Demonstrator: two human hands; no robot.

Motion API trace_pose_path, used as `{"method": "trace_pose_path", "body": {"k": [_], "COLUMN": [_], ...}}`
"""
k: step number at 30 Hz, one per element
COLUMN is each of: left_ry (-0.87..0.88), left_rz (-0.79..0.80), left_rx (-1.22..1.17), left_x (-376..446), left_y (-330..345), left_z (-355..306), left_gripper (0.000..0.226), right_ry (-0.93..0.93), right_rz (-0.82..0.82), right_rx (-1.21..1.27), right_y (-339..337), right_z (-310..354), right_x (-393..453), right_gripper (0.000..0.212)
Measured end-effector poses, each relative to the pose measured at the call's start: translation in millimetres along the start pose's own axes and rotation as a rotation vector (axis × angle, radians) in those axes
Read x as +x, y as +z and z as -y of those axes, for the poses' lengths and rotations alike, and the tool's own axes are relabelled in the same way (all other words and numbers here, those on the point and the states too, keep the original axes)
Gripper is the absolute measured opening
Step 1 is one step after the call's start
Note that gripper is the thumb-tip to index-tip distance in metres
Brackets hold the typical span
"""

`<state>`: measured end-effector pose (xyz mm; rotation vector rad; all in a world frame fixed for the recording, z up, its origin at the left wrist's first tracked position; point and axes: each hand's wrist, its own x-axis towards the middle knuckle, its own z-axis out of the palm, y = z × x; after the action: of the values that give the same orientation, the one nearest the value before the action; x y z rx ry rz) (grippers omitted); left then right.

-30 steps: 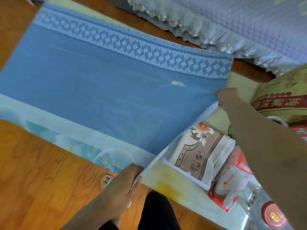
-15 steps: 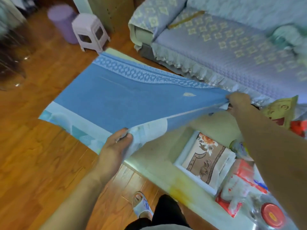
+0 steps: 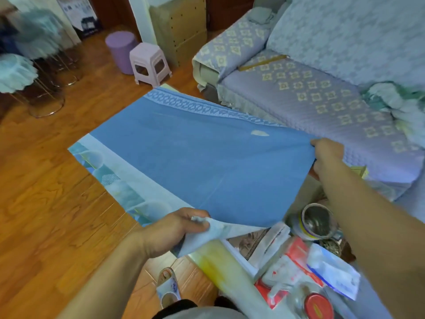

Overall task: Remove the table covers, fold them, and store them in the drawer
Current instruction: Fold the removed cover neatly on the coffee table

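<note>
**Blue cover, held at two corners**

Blue table cover (image 3: 195, 162): stretched above the worktop (image 3: 216, 265), far end sagging. Your left hand (image 3: 170, 229), grip pinching the near corner; your right hand (image 3: 326, 153), grip closed on the far corner by the sofa (image 3: 322, 93).

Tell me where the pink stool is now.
In the head view, the pink stool stands on the wood floor at upper centre-left, beside the purple bin and beyond the blue cover's far edge.
</note>
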<state>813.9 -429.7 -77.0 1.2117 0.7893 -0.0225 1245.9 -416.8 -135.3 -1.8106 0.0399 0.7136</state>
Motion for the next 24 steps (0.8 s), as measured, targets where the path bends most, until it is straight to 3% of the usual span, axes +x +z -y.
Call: {"method": "trace_pose_path", "body": {"k": [3,8,11,13,15,18,21,24], "left_ry": [-0.005,-0.006,0.014,0.042,0.051,0.027,0.037,0.070], "left_rz": [0.039,0.154,0.157,0.124,0.074,0.028,0.014,-0.018], "left_rx": [-0.143,-0.209,-0.239,-0.263,-0.272,-0.256,-0.297,-0.361], "left_x": [8.2,17.0,17.0,16.5,13.8,0.6,-20.9,-41.1], "left_y": [28.6,68.1,83.6,86.5,83.1,74.9,66.4,46.0], "left_z": [-2.3,-16.7,-22.0,-21.8,-17.2,-2.1,12.5,18.8], "left_gripper": [0.037,0.024,0.017,0.011,0.013,0.030,0.011,0.016], "right_ry": [-0.073,-0.066,-0.076,-0.069,-0.074,-0.091,-0.087,-0.055], "right_rz": [-0.075,-0.116,-0.133,-0.090,0.028,0.115,0.110,0.131], "right_rx": [0.029,0.012,0.049,0.034,-0.069,-0.179,-0.163,-0.069], "right_y": [-46.0,-114.1,-137.0,-135.4,-125.2,-104.7,-89.1,-71.2], "right_z": [7.3,22.1,23.9,26.5,26.4,22.5,34.1,51.9], "right_x": [-10.1,-6.5,-1.1,-10.4,-25.6,-32.8,-34.2,-23.6], "right_gripper": [0.013,0.019,0.050,0.039,0.011,0.016,0.007,0.008]}}
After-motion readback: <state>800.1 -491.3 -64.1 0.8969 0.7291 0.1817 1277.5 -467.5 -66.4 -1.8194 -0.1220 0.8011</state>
